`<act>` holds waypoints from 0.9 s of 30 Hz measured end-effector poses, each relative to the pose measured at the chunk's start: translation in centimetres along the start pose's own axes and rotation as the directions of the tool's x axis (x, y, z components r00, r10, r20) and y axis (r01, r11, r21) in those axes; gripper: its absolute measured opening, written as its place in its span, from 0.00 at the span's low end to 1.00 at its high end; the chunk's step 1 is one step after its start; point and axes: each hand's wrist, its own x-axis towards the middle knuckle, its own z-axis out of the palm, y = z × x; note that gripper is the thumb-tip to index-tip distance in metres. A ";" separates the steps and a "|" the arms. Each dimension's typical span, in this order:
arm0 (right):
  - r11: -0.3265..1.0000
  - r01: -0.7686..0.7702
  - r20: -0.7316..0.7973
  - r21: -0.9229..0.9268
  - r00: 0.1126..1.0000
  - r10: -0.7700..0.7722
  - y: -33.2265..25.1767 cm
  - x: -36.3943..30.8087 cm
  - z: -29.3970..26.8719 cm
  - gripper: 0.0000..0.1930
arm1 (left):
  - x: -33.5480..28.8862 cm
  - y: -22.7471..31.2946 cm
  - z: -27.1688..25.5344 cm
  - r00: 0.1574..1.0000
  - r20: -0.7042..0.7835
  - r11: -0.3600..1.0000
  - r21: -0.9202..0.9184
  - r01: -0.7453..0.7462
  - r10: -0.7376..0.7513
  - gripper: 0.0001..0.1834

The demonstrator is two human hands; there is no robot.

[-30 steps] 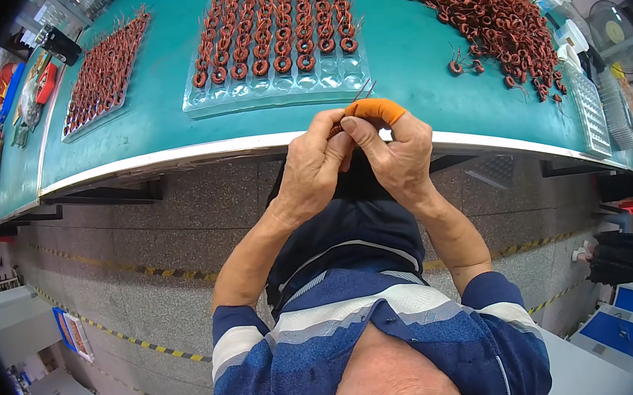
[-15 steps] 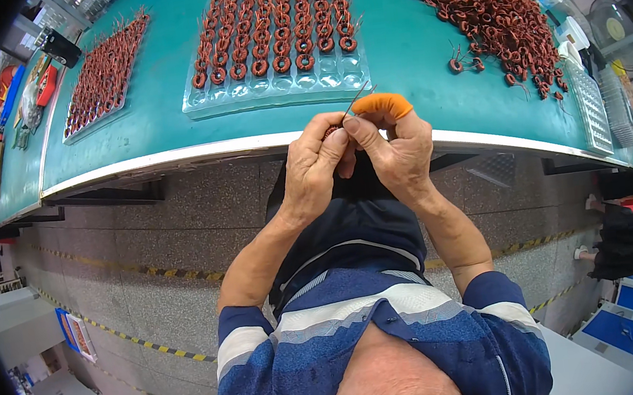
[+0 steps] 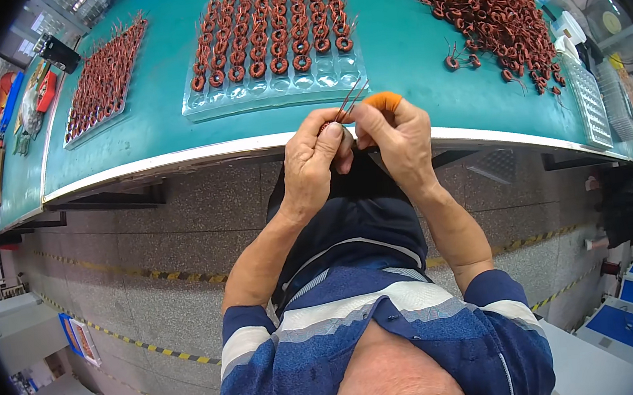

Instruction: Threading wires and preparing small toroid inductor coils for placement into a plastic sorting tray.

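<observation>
Over the table's front edge, my left hand (image 3: 308, 166) pinches a small red-brown wire-wound ring coil (image 3: 324, 127) between thumb and fingers. Two thin wire leads (image 3: 347, 102) rise from the coil, slanting up to the right. Close against it, on the right, is my right hand (image 3: 407, 145), its thumb and fingers pressed together beside the leads. An orange finger cot (image 3: 383, 101) covers one of its fingers. Whatever lies between the right fingertips is hidden. Just beyond my hands stands a clear plastic tray (image 3: 276, 103) with rows of similar coils, leads upward; its nearest pockets hold none.
A second filled tray (image 3: 97, 128) lies to the left on the green table (image 3: 159, 98). Loose coils form a large pile (image 3: 498, 16) at the far right. Stacked clear trays (image 3: 592, 107) stand by the right edge. Tools and a red-handled item (image 3: 47, 91) lie far left.
My right hand's fingertips have shifted slightly away from the coil, to the right. The two leads now show apart. The left hand keeps its pinch on the coil.
</observation>
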 end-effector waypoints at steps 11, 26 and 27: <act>0.999 0.032 -0.026 0.002 0.999 -0.032 -0.2 -0.1 1.1 0.11 | -0.2 0.2 0.1 0.992 -0.060 0.965 0.246 -0.097 0.115 0.14; 0.916 -0.242 0.059 0.319 0.970 0.235 1.2 1.3 1.1 0.12 | -0.6 -1.0 -1.1 0.999 -0.013 0.984 -0.174 0.030 -0.033 0.14; 0.938 -0.162 0.006 0.306 0.986 0.168 1.2 1.2 1.0 0.12 | -0.5 -0.9 -1.0 0.999 -0.016 0.984 -0.175 0.028 -0.032 0.14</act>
